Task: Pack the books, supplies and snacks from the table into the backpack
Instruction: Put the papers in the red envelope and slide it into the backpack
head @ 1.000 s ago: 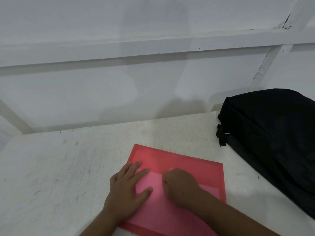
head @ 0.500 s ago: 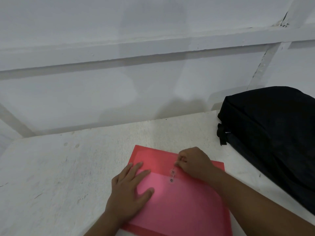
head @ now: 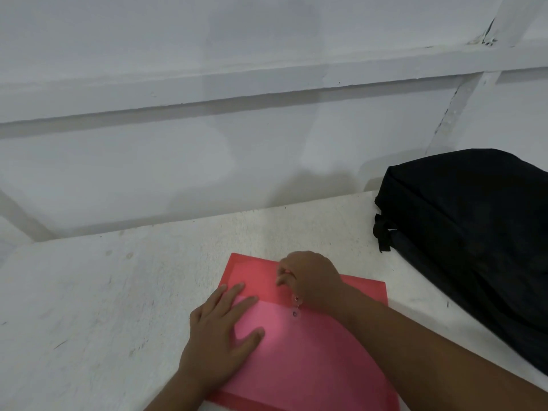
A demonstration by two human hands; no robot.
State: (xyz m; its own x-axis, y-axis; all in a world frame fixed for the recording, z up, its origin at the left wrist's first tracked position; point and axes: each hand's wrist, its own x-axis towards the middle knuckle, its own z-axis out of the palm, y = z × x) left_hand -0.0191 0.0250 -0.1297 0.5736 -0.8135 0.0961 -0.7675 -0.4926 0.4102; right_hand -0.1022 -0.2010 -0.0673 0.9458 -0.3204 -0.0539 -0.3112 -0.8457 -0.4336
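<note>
Left of backpack (head: 474,232) — black, soft fabric — translucent red plastic envelope (head: 311,360) lies flat on rough white table (head: 103,307). Your left hand (head: 221,336) presses it, fingers spread; right hand (head: 311,277) fingers curled, pinching closure string.

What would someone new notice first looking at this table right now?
The red folder lying flat on the white table stands out first. The left hand presses it down with straight fingers, while the right hand works with curled fingers near its two round fasteners. A black backpack lies at the table's right.
</note>
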